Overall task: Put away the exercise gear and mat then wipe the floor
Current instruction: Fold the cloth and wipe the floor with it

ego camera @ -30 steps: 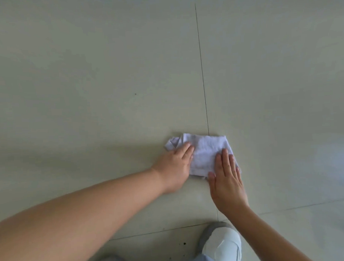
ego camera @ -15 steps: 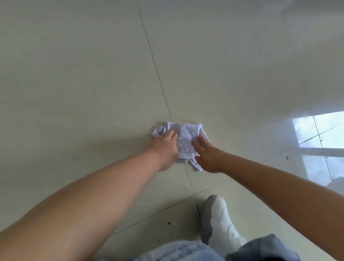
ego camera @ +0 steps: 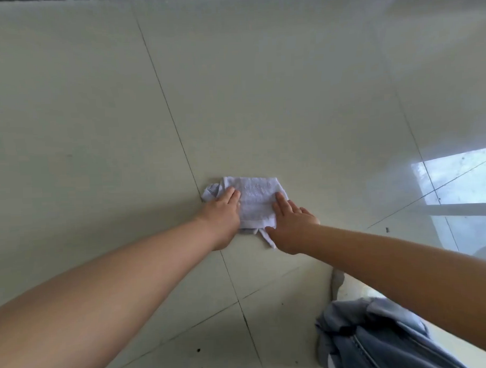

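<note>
Cloth [ego camera: 257, 201] lies folded flat on tiled floor [ego camera: 288, 99], just right of grout line. Left hand [ego camera: 223, 214] and right hand [ego camera: 291, 223] press it, fingers straight, gripping nothing. No gear or mat visible; wiping step likely underway. Next: slide cloth across tile under even pressure.

Both forearms [ego camera: 108, 293] bare from wrist up to frame edge; no sleeves, watch, rings or bands visible on either hand. Fingers [ego camera: 232, 196] bare, ungloved. Well back from the fingers, at lower right: trouser leg [ego camera: 379, 341] in faded blue-grey denim, bunched in folds, one stitched seam showing. Just beyond it, toward the fingers, a sliver of pale grey shoe [ego camera: 337, 282], mostly hidden by the right forearm.
</note>
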`<state>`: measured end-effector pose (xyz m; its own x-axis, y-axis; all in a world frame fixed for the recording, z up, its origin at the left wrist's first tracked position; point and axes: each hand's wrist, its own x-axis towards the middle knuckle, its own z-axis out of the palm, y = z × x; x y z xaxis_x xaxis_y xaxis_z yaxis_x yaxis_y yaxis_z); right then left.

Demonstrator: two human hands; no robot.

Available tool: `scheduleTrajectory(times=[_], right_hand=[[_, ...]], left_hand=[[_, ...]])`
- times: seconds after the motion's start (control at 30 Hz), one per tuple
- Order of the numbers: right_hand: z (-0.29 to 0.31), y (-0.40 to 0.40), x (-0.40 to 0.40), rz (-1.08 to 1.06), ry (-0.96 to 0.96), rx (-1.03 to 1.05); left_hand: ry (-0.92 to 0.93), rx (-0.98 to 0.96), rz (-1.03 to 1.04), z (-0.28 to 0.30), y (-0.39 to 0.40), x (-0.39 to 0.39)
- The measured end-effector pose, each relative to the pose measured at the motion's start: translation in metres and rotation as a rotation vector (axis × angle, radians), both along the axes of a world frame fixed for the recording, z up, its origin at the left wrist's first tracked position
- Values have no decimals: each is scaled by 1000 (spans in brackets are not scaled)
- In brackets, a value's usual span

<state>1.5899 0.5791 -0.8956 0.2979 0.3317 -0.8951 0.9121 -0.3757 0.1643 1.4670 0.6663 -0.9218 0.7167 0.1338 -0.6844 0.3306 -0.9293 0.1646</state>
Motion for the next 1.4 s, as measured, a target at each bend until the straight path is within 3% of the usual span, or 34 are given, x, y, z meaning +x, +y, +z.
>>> scheduleTrajectory(times=[0.23, 0.4, 0.57, 0.67, 0.83, 0.93, 1.0, 1.1, 1.2, 1.23, 1.3, 1.4], right_hand=[[-9, 15, 107, -73, -41, 83], [-26, 63, 160, -199, 17, 347], [-39, 121, 169, -98, 114, 585], [-44, 141, 146, 40, 184, 657], [-51, 105, 97, 97, 326, 681], [-47, 48, 94, 102, 362, 631], [-45, 18, 109, 18, 326, 620], [-47, -3, 143, -20, 120, 615], [-46, 10, 175, -162, 63, 650], [-45, 21, 184, -179, 60, 631], [-46, 54, 201, -178, 51, 611], [-47, 108, 197, -40, 82, 636]], left_hand=[[88, 76, -42, -1, -6, 120], [18, 98, 208, 2, 31, 173], [-68, 165, 481, -7, 75, 167], [-24, 196, 550, -9, 93, 132], [17, 167, 648, -3, 65, 76], [-88, 159, 604, 0, 18, 72], [-188, 164, 550, -3, 2, 87], [-184, 73, 496, -12, -9, 133], [-184, -27, 527, -14, -5, 178], [-246, 35, 485, -20, -1, 188], [-181, 49, 560, -16, 19, 204], [-166, 203, 633, -9, 63, 195]])
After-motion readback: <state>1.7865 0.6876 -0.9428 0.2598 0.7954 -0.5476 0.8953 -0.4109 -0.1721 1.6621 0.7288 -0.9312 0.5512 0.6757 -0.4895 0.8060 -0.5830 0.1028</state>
